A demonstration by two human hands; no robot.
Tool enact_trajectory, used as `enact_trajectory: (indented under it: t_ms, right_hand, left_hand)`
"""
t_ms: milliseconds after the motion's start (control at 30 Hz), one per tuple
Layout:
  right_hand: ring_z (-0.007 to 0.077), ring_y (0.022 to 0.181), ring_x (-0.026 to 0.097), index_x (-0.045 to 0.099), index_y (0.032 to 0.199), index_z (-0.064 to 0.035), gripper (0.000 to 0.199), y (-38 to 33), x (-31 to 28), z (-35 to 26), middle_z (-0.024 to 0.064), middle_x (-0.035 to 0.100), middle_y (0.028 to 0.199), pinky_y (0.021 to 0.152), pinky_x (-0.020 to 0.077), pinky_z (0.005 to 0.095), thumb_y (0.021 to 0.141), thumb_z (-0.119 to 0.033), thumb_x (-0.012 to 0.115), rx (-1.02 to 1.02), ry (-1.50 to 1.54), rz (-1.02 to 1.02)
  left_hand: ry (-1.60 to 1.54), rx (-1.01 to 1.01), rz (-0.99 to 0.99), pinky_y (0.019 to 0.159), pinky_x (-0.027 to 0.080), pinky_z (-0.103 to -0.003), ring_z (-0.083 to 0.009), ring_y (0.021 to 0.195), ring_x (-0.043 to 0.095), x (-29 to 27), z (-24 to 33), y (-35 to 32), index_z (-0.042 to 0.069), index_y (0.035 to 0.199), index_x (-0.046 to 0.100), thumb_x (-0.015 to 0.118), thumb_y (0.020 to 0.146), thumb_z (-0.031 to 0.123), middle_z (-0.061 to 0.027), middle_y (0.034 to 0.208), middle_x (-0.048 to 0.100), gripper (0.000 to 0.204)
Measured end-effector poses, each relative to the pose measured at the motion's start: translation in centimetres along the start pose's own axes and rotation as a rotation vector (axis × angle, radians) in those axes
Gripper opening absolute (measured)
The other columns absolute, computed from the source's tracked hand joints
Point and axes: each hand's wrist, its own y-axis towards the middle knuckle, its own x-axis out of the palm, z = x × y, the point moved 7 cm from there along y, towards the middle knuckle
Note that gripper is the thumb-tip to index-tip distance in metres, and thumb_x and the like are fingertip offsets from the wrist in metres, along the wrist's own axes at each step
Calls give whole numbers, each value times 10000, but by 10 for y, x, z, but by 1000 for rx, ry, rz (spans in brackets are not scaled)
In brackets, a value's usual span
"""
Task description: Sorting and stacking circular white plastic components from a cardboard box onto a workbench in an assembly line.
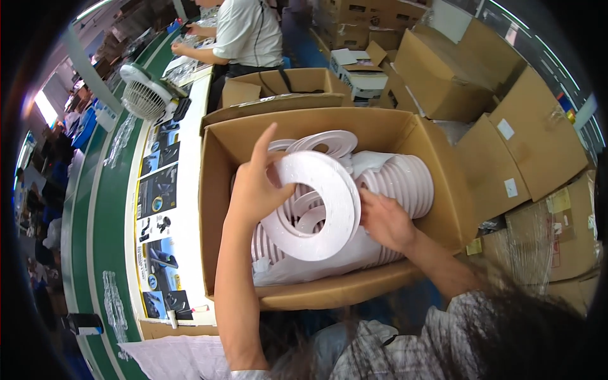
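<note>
Left grip (256, 189) on ring (337, 221), stacked rings (415, 183), carton (342, 296), fan (143, 100)

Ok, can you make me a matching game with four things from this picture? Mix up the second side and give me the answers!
Things:
1. front ring
2. long belt
3. big box
4. row of rings at the right

Places, colours and states:
A. brown and open on top
B. lying inside the cardboard
C. gripped by the left hand
D. green

Right pairs: 1-C, 2-D, 3-A, 4-B
</note>
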Motion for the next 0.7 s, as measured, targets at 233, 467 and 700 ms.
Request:
enact_trajectory:
  t_ms: [233, 467, 700]
  right_hand:
    - [214, 1149, 562, 376, 1393, -13, 537, 1, 14, 1, 112, 569, 1270, 1007, 433, 367, 997, -358, 486, 159, 181, -93]
    - [214, 1103, 586, 301, 1422, -69, 532, 3, -6, -3, 127, 559, 1238, 951, 482, 373, 968, -173, 557, 139, -29, 130]
    - [282, 1069, 611, 187, 1470, -74, 895, -10, 11, -52, 185, 615, 1128, 956, 489, 428, 831, -520, 628, -446, -145, 135]
  left_hand:
    - [46, 158, -148, 902, 502, -394, -348, 1081, 615, 33, 15, -2, 138, 1466, 298, 760, 615, -3, -118, 1140, 675, 979]
    - [130, 236, -100, 821, 523, -415, -363, 946, 635, 22, 6, 0, 156, 1455, 323, 732, 616, 7, -130, 1115, 674, 946]
    - [404, -46, 198, 756, 519, -446, -374, 861, 649, -44, -22, -5, 175, 1422, 378, 693, 637, 39, -175, 942, 668, 856]
